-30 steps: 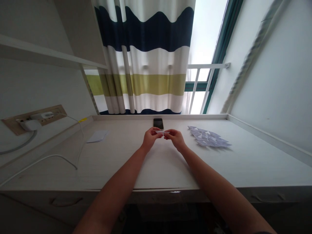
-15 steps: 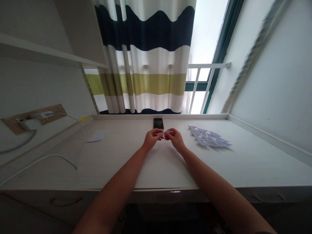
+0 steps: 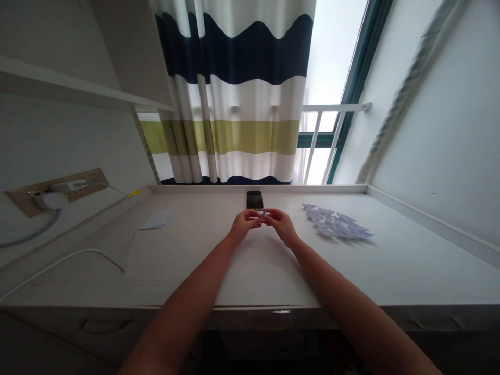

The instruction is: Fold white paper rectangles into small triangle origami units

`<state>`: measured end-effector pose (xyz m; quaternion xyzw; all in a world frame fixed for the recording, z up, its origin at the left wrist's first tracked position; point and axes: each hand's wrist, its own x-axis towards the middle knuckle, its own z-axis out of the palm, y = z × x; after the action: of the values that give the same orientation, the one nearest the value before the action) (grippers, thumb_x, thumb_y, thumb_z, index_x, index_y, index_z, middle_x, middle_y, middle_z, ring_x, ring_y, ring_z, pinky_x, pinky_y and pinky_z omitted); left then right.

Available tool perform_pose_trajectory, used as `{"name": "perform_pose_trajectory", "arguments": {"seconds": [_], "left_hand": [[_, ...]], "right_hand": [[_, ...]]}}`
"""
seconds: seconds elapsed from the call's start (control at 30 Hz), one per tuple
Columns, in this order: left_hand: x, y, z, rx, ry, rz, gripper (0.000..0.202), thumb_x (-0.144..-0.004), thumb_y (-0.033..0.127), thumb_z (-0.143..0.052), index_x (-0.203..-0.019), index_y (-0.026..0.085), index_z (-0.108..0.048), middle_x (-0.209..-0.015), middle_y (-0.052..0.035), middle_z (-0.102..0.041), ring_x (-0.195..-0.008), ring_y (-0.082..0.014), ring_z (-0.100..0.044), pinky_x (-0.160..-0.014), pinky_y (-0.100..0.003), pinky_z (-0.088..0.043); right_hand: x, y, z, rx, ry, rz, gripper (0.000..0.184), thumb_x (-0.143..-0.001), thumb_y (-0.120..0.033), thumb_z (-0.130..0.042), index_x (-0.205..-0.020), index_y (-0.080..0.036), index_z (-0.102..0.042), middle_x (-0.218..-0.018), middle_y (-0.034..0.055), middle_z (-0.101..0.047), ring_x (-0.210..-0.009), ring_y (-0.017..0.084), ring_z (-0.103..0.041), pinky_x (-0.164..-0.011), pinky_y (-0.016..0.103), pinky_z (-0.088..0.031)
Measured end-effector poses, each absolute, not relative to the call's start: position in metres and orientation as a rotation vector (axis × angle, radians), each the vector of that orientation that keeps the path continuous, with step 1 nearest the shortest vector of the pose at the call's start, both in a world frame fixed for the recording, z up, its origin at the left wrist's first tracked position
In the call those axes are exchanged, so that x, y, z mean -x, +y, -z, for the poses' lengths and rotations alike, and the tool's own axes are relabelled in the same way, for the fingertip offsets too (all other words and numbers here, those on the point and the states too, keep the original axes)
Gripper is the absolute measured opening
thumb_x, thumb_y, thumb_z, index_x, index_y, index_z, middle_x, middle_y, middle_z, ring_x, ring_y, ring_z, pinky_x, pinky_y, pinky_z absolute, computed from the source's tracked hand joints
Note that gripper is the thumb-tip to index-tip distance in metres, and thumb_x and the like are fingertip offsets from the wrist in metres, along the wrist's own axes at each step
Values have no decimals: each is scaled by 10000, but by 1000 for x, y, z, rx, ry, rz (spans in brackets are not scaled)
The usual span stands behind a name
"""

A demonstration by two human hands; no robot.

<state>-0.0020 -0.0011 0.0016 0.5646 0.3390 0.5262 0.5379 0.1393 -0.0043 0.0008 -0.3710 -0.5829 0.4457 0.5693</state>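
Note:
My left hand and my right hand meet above the middle of the white desk. Between their fingertips they pinch a small folded piece of paper, seen nearly edge-on and mostly hidden by the fingers. Just beyond the hands lies a dark phone, its near end close to my fingers. To the right of my right hand rests a group of folded white paper pieces, overlapping in rows with pointed ends.
A small stack of white paper lies on the desk at the left. Near it a white cable runs from plugs in a wall socket. A raised ledge borders the desk's back, with a striped curtain behind.
The paper between my fingers has turned from lying nearly flat to a steeper tilt. Both hands stay in about the same place, and the view has shifted very slightly.

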Motion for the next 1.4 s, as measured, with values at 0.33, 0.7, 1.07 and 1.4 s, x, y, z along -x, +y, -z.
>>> {"name": "perform_pose_trajectory", "arguments": {"seconds": [0.33,0.7,1.07,1.4], "left_hand": [[3,-1,-3,-1235,823,-1293,312,-611,275,-686,-847,144,-531,-747,-41,-651,-680,-148,-620,-735,-361,-474],[6,1,-1,-1306,791,-1182,285,-596,301,-701,-786,111,-606,-762,-65,-647,-745,-162,-613,-776,-363,-460],[5,2,0,-1335,832,-1197,271,-567,280,-719,-726,124,-566,-687,-15,-598,-674,-134,-593,-706,-356,-491],[5,1,0,-1371,837,-1230,270,-570,280,-713,-728,120,-564,-696,-16,-597,-685,-134,-589,-712,-351,-497]], "right_hand": [[-143,-1,2,866,-1391,-1026,277,-638,-327,-639,-882,-196,-631,-764,31,-673,-706,152,-604,-638,297,-449],[-143,1,5,888,-1443,-988,318,-640,-332,-634,-923,-187,-643,-759,33,-664,-674,140,-574,-616,289,-438],[-143,1,6,887,-1470,-990,330,-645,-340,-628,-940,-194,-642,-766,30,-662,-696,146,-571,-614,292,-444],[-143,0,5,883,-1460,-1004,309,-638,-332,-635,-912,-191,-652,-756,32,-667,-695,148,-575,-607,290,-447]]}}
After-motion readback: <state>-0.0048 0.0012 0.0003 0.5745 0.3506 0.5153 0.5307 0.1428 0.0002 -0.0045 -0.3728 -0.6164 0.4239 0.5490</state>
